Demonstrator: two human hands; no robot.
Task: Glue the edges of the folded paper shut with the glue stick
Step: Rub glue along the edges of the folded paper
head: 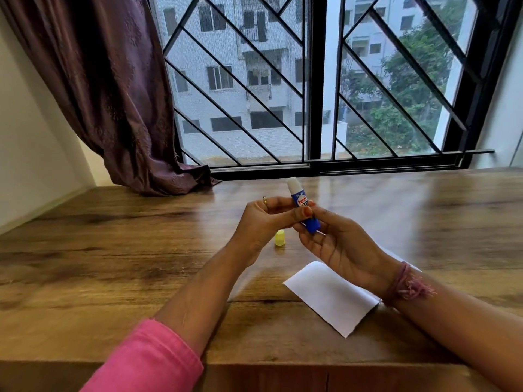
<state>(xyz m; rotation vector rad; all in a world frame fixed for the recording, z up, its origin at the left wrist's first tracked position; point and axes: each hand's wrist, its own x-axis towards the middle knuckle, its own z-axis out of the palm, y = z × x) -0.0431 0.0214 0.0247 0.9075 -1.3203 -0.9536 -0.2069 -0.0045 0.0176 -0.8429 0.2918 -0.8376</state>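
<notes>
A blue and white glue stick (pixel 299 200) is held upright above the table, uncapped, with its white tip pointing up. My left hand (pixel 261 222) pinches its middle with thumb and fingers. My right hand (pixel 336 244) grips its blue base from below. The yellow cap (pixel 279 239) stands on the table just under my left hand. The folded white paper (pixel 331 298) lies flat on the table below my right wrist, partly hidden by that arm.
The wooden table (pixel 113 264) runs to a barred window (pixel 311 94) at the back. A maroon curtain (pixel 113 94) hangs at the back left, its hem resting on the tabletop. The table's front edge is near my elbows.
</notes>
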